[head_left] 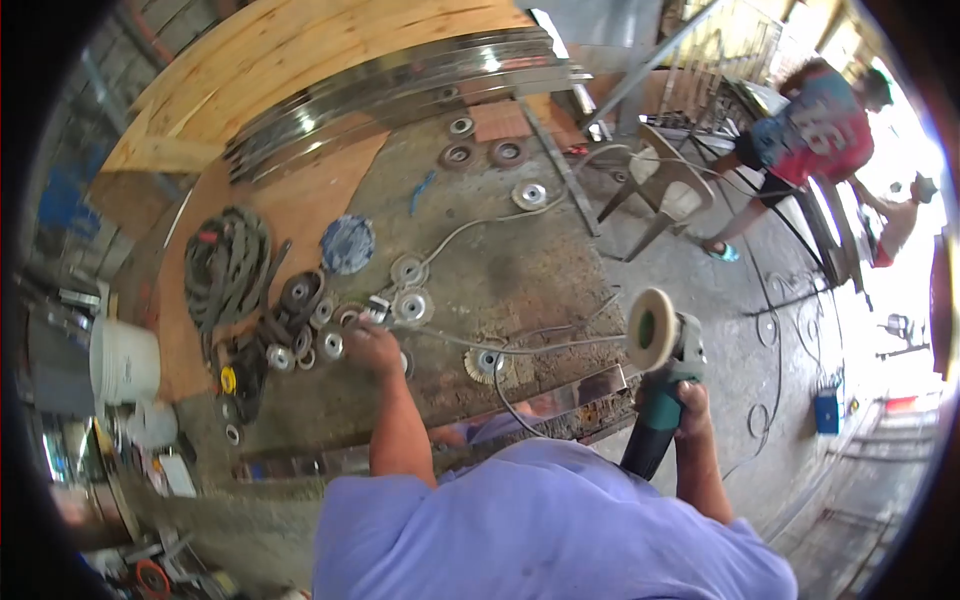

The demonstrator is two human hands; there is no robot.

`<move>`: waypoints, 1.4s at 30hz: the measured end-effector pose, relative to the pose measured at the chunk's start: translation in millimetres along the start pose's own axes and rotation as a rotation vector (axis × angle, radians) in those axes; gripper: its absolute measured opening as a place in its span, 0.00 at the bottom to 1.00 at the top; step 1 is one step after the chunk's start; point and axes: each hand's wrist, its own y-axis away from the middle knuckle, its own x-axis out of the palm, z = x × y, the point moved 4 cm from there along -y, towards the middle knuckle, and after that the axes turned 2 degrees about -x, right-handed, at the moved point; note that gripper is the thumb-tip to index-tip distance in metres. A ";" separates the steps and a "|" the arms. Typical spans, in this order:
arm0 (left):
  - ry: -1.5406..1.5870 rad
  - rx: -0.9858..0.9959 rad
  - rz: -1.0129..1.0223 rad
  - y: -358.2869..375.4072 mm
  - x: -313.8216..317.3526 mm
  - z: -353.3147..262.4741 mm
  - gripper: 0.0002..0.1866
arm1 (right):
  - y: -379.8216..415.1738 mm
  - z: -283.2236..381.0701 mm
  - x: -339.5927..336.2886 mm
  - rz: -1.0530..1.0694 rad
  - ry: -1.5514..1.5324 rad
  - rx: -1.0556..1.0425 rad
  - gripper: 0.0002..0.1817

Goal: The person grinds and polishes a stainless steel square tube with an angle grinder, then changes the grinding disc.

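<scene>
My right hand (692, 408) is wrapped round a teal and black angle grinder (660, 405), held up at the right edge of the worktable. A cream polishing disc (652, 330) is fitted on its head. Over the table, my left hand (374, 346) reaches in among several loose discs, its fingers closed together. At the fingertips is a small silver piece (378, 308), too small to name. Close by lie a round metal-hubbed disc (412, 306) and another disc (332, 345). A grey cord (520, 350) runs across the table between the hands.
On the worktable (520, 270) are a blue round pad (348, 244), a coiled dark strap (228, 265) and a polished metal strip (540, 408). Long metal bars (400, 90) lie at the back. A white bucket (125, 360) stands left; a plastic chair (665, 185) and a person (810, 130) are right.
</scene>
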 end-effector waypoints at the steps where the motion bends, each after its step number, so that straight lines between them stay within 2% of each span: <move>1: -0.002 -0.074 0.032 0.8 2.6 3.1 0.20 | -1.6 5.3 5.2 0.020 0.033 0.006 0.36; 2: -0.008 -0.143 0.076 -1.6 9.6 12.9 0.20 | -1.5 3.7 5.2 0.030 0.042 0.015 0.35; 3: -0.109 0.020 0.100 1.2 20.7 19.7 0.21 | 0.8 6.9 8.2 0.025 0.066 0.085 0.31; 4: -0.337 0.210 0.060 -1.9 45.7 41.5 0.21 | -3.1 -1.8 3.9 0.038 0.015 0.141 0.30; 5: -0.568 0.393 -0.026 -3.0 69.9 63.4 0.21 | -9.2 1.4 10.5 0.072 0.051 0.129 0.35; 6: -0.336 0.310 0.003 -5.1 45.6 36.4 0.21 | -16.6 -4.8 13.2 0.071 0.071 0.131 0.41; 7: -0.101 0.230 0.014 -6.4 12.5 0.1 0.22 | -23.3 -4.6 25.5 0.085 0.048 0.120 0.42; 9: -0.223 0.310 0.042 1.4 -11.1 -20.5 0.23 | -38.9 -18.4 41.7 0.115 -0.031 0.110 0.43; 11: -0.151 0.584 -0.106 0.3 3.7 15.5 0.24 | -44.4 -41.3 56.1 0.138 -0.069 0.076 0.43; 14: 0.282 0.432 0.165 -13.1 13.8 28.2 0.26 | -51.0 -48.1 71.0 0.155 -0.069 0.039 0.43; 17: 0.078 0.245 0.185 -8.1 8.5 25.6 0.28 | -27.9 -50.5 89.3 0.145 -0.053 0.086 0.43; 20: 0.106 -0.103 0.228 -11.0 1.0 13.4 0.28 | -14.4 -65.4 95.7 0.115 -0.090 0.101 0.42; 21: -0.067 0.103 0.255 -8.5 2.7 1.7 0.29 | -5.0 -60.9 102.0 0.074 -0.097 0.076 0.40; 23: 0.040 0.517 -0.029 -17.5 70.6 68.1 0.27 | 11.2 -57.8 111.6 0.014 -0.095 0.092 0.37; 24: -0.199 0.750 0.253 -6.2 38.5 39.8 0.22 | 18.1 -61.6 111.6 -0.007 -0.083 0.140 0.35; 25: 0.025 0.684 0.195 2.7 13.9 31.7 0.18 | 25.4 -67.0 107.9 -0.015 -0.120 0.203 0.33; 26: 0.070 0.738 0.261 4.8 -5.3 27.0 0.17 | 30.1 -75.8 104.4 -0.019 -0.155 0.269 0.32; 28: 0.163 0.836 0.406 10.0 -43.2 16.1 0.18 | 25.4 -101.6 90.8 0.070 -0.152 0.137 0.39; 29: 0.168 0.932 0.415 15.2 -54.0 14.8 0.19 | 24.5 -102.0 107.3 0.136 -0.205 0.130 0.40; 33: 0.261 0.856 0.324 42.7 -110.2 3.0 0.24 | 22.7 -101.7 150.3 0.216 -0.292 0.099 0.42; 35: 0.611 0.649 0.785 66.4 -143.8 -20.2 0.24 | 10.7 -118.7 168.0 0.162 -0.339 0.039 0.43; 37: 0.853 0.108 1.576 108.0 -168.0 -41.9 0.24 | 1.9 -136.4 192.0 0.134 -0.415 0.051 0.42; 40: 1.097 -0.098 1.707 153.6 -184.0 -57.2 0.23 | -14.4 -159.5 216.1 0.046 -0.434 -0.008 0.40; 41: 1.035 -0.113 1.727 150.1 -181.5 -57.2 0.24 | -21.2 -172.3 202.7 0.054 -0.298 0.078 0.44; 42: 0.972 -0.125 1.748 140.2 -176.6 -57.1 0.25 | -17.8 -173.3 197.0 -0.013 0.004 0.112 0.45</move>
